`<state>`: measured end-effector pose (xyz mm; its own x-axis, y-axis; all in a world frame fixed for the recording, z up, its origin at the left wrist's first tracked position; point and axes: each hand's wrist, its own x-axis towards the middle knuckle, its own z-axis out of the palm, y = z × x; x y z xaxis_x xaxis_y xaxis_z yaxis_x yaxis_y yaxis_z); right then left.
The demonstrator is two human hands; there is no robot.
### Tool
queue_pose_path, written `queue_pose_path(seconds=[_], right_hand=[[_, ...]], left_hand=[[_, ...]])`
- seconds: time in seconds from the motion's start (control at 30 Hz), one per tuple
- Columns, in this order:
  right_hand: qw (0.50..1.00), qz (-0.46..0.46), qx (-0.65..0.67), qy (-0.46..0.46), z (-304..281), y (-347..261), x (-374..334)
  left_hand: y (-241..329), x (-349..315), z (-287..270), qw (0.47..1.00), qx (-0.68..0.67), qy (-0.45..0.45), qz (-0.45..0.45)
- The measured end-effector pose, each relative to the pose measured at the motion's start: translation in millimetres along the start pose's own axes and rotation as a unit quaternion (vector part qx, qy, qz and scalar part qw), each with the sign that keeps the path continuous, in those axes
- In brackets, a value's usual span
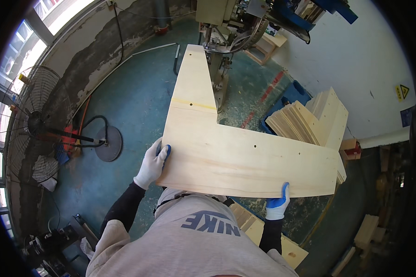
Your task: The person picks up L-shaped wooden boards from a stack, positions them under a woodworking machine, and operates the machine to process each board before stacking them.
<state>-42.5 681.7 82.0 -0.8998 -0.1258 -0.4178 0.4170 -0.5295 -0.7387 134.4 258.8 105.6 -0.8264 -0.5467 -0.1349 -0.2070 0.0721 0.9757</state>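
A large L-shaped plywood panel (245, 161) with several small holes lies across both my hands, in front of my body. My left hand (153, 162), in a white glove with blue coating, grips its left edge, thumb on top. At the near edge, toward the right, my right hand (278, 202) clasps the panel with the thumb on its upper face; the fingers are hidden underneath. The panel's narrow arm reaches forward to a floor-standing machine (222, 27), its tip close to the machine's head. I cannot tell whether they touch.
A stack of similar plywood panels (298, 121) stands at the right beside a blue bin (296, 93). A big fan (34, 122) with a round base is on the left. More boards (293, 253) lie near my right forearm. Lumber (367, 231) is piled at the lower right.
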Motion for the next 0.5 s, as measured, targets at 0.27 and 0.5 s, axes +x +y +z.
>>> queue_pose_path(seconds=[0.27, 0.5], right_hand=[[1.0, -0.008, 0.001, 0.008, -10, 1, 3], [1.0, -0.005, -0.021, 0.012, -5, -11, 21]], left_hand=[[13, 28, 13, 0.996, 0.083, 0.005, 0.039], [48, 77, 16, 0.955, 0.29, -0.062, -0.001]])
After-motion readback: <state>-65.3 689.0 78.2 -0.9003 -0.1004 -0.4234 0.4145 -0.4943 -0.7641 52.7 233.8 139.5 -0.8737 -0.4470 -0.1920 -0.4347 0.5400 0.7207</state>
